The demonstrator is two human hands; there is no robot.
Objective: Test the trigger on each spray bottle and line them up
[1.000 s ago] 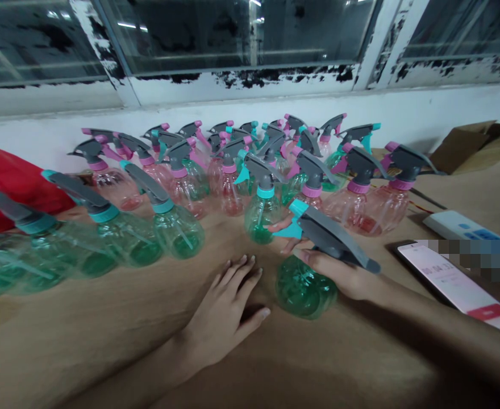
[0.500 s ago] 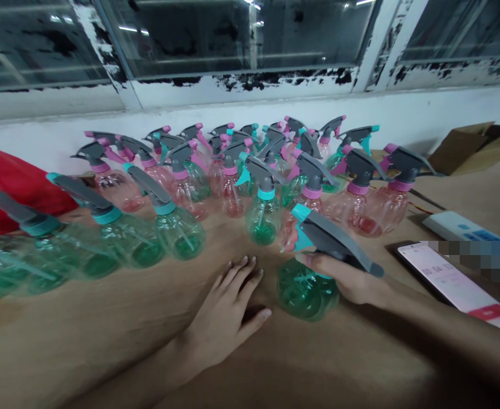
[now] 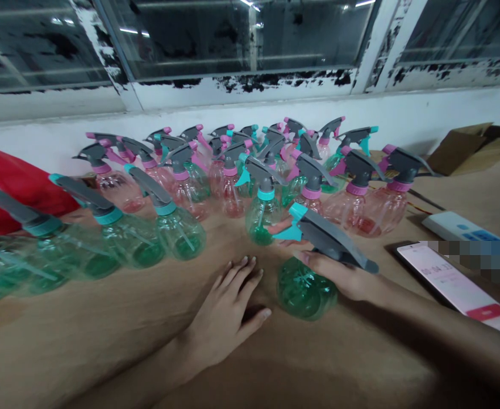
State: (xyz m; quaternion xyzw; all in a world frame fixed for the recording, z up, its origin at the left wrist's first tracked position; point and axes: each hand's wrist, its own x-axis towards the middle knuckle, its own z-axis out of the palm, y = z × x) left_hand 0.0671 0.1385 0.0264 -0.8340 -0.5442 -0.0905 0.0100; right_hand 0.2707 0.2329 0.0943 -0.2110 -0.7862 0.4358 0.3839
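My right hand [image 3: 339, 272] is wrapped round the neck of a green spray bottle [image 3: 305, 292], below its grey head with turquoise nozzle and trigger. The bottle is upright or nearly so, and one finger reaches out past the trigger. Its collar is mostly hidden by the hand. To the left, my left hand [image 3: 226, 315] lies flat on the wooden table [image 3: 117, 341], fingers stretched and holding nothing. Just beyond the held bottle stands another green spray bottle [image 3: 263, 218]. A pink-collared spray bottle [image 3: 312, 193] is partly covered behind the held one's head.
Several green spray bottles [image 3: 182, 236] line the left side, beside a red bag or cloth [image 3: 15, 187]. Many pink and green bottles crowd the back by the white wall [image 3: 32, 136]. At right lie a phone [image 3: 450, 284], a white device [image 3: 458, 224] and a cardboard box [image 3: 467, 147].
A finger of my right hand has stretched out past the trigger, which it was curled around before. The bottle's head has shifted slightly left. My left hand has stayed still.
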